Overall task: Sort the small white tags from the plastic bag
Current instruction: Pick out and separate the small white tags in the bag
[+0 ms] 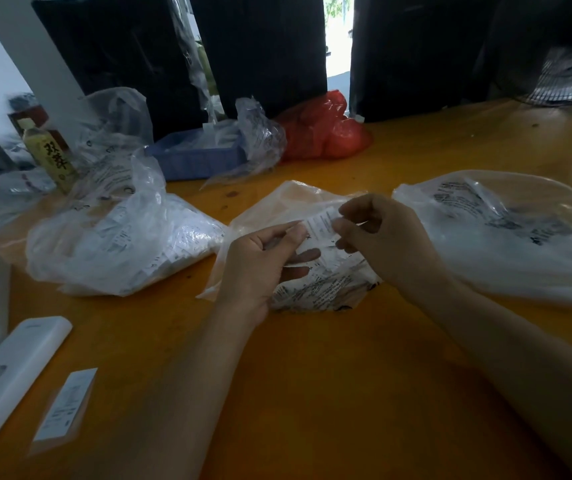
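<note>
A small white printed tag [319,223] is held above a crumpled clear plastic bag [315,289] at the middle of the orange table [312,393]. My left hand [260,265] pinches the tag's left end, its lower fingers curled over the bag. My right hand [378,237] pinches the tag's right end between thumb and forefinger. A fuller clear bag of white tags [121,244] lies to the left. Another clear printed bag [506,233] lies to the right.
A blue tray [194,157] with plastic in it and a red plastic bag [322,133] sit at the back. A drink bottle [49,154] stands at back left. A white remote [11,372] and a white label [66,407] lie at front left.
</note>
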Tool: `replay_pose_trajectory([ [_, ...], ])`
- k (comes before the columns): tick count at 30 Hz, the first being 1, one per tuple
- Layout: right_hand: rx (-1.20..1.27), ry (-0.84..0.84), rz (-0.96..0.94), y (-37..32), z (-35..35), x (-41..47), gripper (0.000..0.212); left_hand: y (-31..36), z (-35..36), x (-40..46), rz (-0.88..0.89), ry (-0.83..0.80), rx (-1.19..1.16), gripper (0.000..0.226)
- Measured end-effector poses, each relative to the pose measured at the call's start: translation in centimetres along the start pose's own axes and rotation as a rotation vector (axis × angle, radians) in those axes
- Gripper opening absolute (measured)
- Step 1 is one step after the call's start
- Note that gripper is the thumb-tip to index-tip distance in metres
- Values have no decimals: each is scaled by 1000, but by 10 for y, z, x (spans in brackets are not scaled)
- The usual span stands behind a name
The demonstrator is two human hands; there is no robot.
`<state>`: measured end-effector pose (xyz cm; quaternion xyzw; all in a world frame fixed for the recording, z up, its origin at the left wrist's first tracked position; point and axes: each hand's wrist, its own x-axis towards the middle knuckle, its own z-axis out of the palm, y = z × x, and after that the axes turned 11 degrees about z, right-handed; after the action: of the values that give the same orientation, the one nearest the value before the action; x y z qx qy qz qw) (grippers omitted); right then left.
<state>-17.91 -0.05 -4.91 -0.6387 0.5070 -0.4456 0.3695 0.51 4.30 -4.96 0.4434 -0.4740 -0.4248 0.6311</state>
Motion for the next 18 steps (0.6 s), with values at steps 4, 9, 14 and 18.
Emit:
replay_pose_trajectory([
  [4, -6, -41, -25, 0, 2, -5, 6, 0, 0, 1, -41, 11, -68, 9],
  [9, -40, -67, -98, -4, 9, -11, 9, 1, 2, -1, -29, -1, -61, 21],
  [14, -105, -90, -113, -8, 7, -14, 17, 1, 1, 0, -29, 10, -56, 17],
  [18, -138, -38, -84, -5, 8, -9, 10, 3, -1, 1, -16, -48, -26, 17],
])
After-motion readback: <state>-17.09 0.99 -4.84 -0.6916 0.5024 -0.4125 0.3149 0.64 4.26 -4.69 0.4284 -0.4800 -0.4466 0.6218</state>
